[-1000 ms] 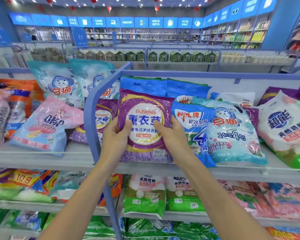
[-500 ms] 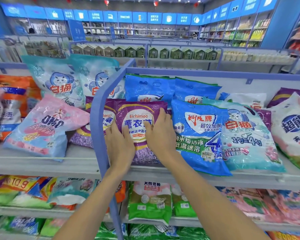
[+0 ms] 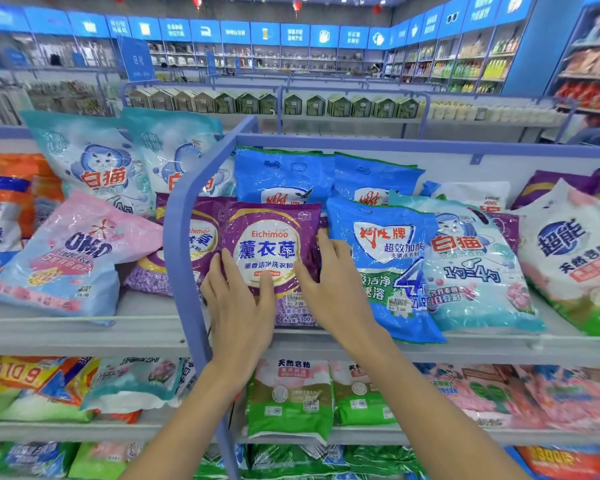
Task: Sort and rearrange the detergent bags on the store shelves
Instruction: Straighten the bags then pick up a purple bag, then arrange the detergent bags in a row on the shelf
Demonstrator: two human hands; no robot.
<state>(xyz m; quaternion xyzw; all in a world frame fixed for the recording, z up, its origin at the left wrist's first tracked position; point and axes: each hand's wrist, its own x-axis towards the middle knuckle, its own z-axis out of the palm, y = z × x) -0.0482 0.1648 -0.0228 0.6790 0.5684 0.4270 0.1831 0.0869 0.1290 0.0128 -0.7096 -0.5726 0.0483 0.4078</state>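
— While the purple detergent bag (image 3: 269, 251) is being settled on the shelf (image 3: 146, 327), how can this step be done well?

— It should be pushed back evenly from both sides, so that the label faces forward and the bottom edge sits behind the shelf lip. The soft film will probably slump, so the pressure is better given low and flat, not by pinching.

— How are the hands posed?

— The left hand (image 3: 239, 303) is laid on the lower left part of the bag, with the fingers nearly straight and the thumb resting on the white label. The right hand (image 3: 336, 289) is pressed with straight fingers along the right edge of the bag. Nothing is grasped by either hand; both are released and only pressing.

— What is found around them?

— A second purple bag (image 3: 201, 233) is seen just beyond the left hand, partly behind the first one. A blue bag (image 3: 385, 258) lies just at the outer side of the right hand, and it should not be dragged along.
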